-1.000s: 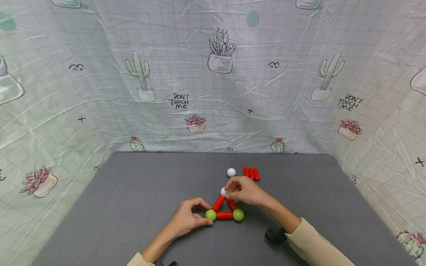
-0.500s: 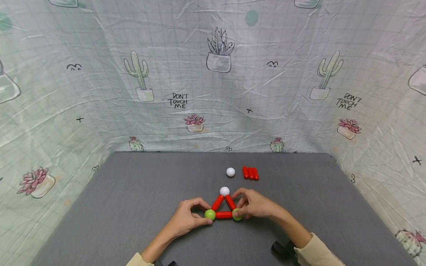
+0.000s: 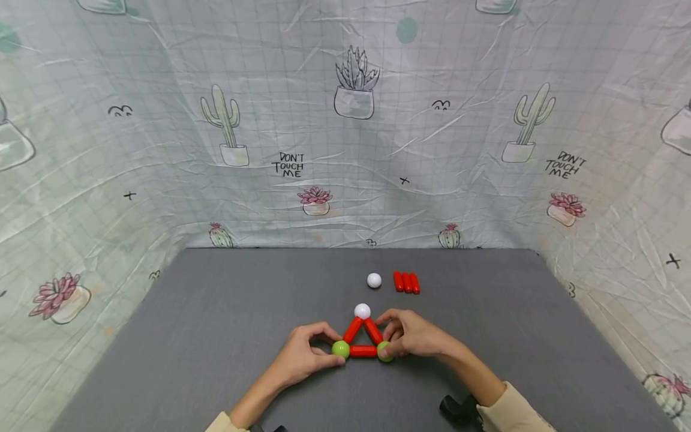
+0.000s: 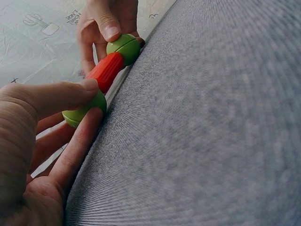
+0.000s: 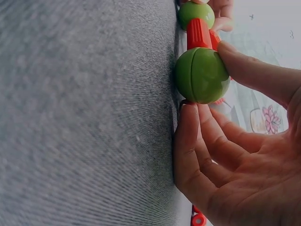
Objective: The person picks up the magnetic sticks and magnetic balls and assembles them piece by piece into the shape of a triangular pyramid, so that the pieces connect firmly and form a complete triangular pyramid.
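Note:
A triangle of three red rods joined by balls lies flat on the grey table: a white ball [image 3: 362,311] at its far corner, a green ball at each near corner. My left hand [image 3: 304,354] pinches the left green ball [image 3: 341,349] between thumb and fingers. At the other near corner, my right hand [image 3: 415,333] holds the right green ball [image 5: 202,75], thumb on one side and fingertips on the other. The near red rod [image 3: 363,351] spans the two green balls. The right-hand side rod [image 3: 373,330] runs up beside the right fingers.
Beyond the triangle sits a loose white ball [image 3: 374,280]. Several loose red rods [image 3: 407,282] lie side by side to its right. A cactus-print cloth [image 3: 324,150] hangs behind the grey table [image 3: 243,288] and along both sides.
My right hand has left the white corner ball and come toward me to the right green ball, which it now holds. The left hand keeps its hold on the left green ball.

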`<state>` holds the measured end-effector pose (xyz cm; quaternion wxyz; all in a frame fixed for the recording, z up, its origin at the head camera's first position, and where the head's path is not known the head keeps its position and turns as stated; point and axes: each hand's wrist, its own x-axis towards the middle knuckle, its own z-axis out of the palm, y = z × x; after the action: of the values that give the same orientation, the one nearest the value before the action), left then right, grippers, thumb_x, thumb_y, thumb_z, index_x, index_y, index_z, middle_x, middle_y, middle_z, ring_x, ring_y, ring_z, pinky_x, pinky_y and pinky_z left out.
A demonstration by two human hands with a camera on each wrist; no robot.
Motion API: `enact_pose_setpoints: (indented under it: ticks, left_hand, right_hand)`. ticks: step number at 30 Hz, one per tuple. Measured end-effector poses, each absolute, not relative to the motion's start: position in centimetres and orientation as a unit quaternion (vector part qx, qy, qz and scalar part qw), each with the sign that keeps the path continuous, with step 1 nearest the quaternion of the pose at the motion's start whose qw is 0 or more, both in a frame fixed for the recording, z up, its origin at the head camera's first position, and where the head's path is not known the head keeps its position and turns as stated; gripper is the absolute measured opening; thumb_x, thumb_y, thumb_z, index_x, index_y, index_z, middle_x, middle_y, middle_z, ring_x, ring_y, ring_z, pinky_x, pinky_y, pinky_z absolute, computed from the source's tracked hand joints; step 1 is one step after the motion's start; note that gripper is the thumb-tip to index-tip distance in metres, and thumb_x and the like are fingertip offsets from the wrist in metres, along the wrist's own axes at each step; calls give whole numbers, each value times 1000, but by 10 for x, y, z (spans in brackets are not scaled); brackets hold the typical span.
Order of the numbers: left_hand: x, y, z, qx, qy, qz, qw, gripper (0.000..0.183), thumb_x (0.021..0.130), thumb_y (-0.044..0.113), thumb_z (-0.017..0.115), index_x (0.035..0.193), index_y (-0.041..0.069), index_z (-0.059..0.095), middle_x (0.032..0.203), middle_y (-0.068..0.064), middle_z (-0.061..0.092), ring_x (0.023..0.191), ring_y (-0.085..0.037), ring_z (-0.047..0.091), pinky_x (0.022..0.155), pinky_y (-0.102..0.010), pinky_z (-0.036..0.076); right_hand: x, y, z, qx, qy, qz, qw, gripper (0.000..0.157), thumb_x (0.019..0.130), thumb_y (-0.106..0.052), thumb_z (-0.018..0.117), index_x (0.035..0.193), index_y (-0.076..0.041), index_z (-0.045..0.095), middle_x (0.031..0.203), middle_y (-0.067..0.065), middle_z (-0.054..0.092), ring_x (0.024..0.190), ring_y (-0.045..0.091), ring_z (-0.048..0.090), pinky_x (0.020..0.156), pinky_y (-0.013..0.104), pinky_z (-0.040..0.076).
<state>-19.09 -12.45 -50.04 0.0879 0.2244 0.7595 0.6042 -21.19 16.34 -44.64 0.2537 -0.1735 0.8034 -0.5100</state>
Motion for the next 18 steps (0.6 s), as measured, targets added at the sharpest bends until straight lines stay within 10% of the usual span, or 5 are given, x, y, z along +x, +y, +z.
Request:
enact_pose_setpoints:
  ticks: [18]
  left_hand:
    - [-192, -124, -501, 218, 769, 595, 90, 32, 76, 15, 92, 104, 12, 75, 101, -11, 74, 65, -5, 70, 60, -21, 57]
  right_hand:
    - [-210, 164, -445, -184, 806, -508, 242, 59, 79, -3, 86, 131, 5, 57, 95, 9, 66, 83, 20, 63, 67, 28, 55]
